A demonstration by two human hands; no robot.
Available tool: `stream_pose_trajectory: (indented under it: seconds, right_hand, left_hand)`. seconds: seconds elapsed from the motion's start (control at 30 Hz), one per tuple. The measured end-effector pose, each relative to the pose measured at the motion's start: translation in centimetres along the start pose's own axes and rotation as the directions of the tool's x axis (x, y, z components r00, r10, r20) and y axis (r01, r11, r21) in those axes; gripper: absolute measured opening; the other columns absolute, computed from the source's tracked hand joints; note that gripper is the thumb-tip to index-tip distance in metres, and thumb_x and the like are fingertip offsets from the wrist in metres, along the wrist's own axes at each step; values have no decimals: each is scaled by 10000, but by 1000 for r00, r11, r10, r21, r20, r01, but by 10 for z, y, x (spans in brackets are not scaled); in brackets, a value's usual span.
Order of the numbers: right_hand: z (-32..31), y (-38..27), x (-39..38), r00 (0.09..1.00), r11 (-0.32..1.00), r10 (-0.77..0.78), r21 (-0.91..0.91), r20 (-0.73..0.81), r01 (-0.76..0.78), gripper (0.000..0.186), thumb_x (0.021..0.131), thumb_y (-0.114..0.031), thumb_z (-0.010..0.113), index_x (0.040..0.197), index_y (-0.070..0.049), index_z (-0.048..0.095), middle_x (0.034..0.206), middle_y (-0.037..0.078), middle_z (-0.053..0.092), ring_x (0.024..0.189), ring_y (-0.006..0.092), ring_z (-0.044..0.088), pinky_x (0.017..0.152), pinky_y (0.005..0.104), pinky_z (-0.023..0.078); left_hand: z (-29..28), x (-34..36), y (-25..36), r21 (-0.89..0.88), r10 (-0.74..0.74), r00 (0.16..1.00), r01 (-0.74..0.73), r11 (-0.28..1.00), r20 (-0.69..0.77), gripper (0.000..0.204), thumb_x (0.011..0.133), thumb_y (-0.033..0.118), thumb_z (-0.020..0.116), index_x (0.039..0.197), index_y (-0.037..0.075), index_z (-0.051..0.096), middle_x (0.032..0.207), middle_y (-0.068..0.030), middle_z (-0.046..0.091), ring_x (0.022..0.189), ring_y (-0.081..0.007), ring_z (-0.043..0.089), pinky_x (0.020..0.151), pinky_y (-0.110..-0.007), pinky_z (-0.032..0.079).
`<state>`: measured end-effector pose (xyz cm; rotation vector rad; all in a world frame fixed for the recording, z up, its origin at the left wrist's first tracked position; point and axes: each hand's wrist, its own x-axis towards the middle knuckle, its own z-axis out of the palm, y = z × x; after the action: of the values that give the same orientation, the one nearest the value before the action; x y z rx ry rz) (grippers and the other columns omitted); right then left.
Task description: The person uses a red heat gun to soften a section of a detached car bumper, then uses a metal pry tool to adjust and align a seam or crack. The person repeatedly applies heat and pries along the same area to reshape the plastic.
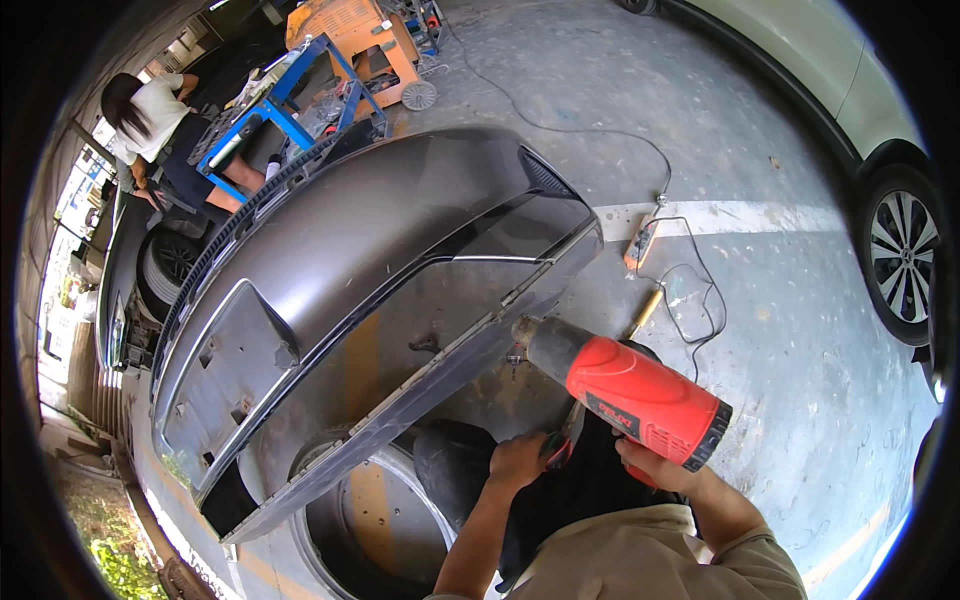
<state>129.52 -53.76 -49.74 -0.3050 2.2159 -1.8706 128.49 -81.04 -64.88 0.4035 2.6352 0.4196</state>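
Note:
My right hand (655, 465) grips the handle of a red heat gun (640, 390). Its dark nozzle points left, at the lower edge of a dark grey car bumper (390, 210); whether it touches cannot be told. Closed near my lap, my left hand (518, 460) holds a tool with a dark and red handle (556, 450). A thin metal shaft seems to rise from that handle, though the tool's kind is unclear. The bumper lies in front of me, partly over a large round rim (375, 520). A small dark part (426, 343) shows in the bumper's opening.
An orange power strip (642, 240) and its cable lie on the floor, right of the bumper. Nearby is a yellow-handled tool (648, 312). A parked car (840, 80) stands right. Behind the bumper are a blue cart (265, 110), an orange machine (355, 35) and a person (165, 125) bending over.

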Motion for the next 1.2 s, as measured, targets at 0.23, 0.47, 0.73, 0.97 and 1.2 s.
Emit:
stream_pose_trajectory:
  seconds: [0.23, 0.47, 0.73, 0.97, 1.2]
  right_hand:
    - [-4, -1, 9, 995, 988, 35, 155, -98, -19, 207, 892, 49, 685, 1074, -29, 624, 834, 36, 636, 703, 131, 628, 645, 294, 529]
    - [-6, -5, 15, 984, 950, 168, 276, -64, -144, 189, 891, 3, 701, 1058, -32, 619, 889, 37, 639, 714, 125, 639, 647, 296, 535]
    - [-5, -4, 23, 976, 926, 202, 340, -84, -162, 195, 885, 28, 707, 1046, -32, 615, 873, 20, 639, 703, 116, 633, 636, 287, 535]
    - [-10, -6, 30, 979, 905, 190, 401, -79, -144, 182, 882, 36, 703, 1033, -19, 617, 830, 42, 633, 683, 127, 631, 620, 282, 530]
    - [-17, -6, 32, 976, 902, 192, 411, -101, -135, 154, 891, 39, 676, 1025, -11, 619, 860, 49, 633, 675, 141, 628, 607, 300, 533]
  left_hand:
    - [-6, 2, 3, 6, -38, 998, 38, 999, 44, 310, 928, 349, 641, 1144, 127, 657, 1062, -117, 713, 1005, -333, 690, 829, -465, 554]
    - [-4, 6, 4, 12, -49, 997, 48, 999, 65, 321, 933, 361, 635, 1155, 130, 657, 1061, -121, 714, 1003, -339, 691, 829, -467, 554]
    - [-8, 3, 5, 23, -47, 998, 46, 999, 50, 318, 932, 363, 636, 1149, 131, 656, 1043, -117, 716, 1004, -331, 691, 828, -464, 553]
    - [-1, 4, 0, 12, -23, 999, 23, 1000, 26, 306, 926, 351, 646, 1144, 136, 659, 1040, -108, 716, 997, -331, 689, 826, -460, 548]
    - [1, 5, -1, 2, -25, 1000, 25, 1000, 12, 311, 924, 361, 652, 1141, 139, 663, 1046, -101, 715, 1002, -330, 689, 824, -463, 550]
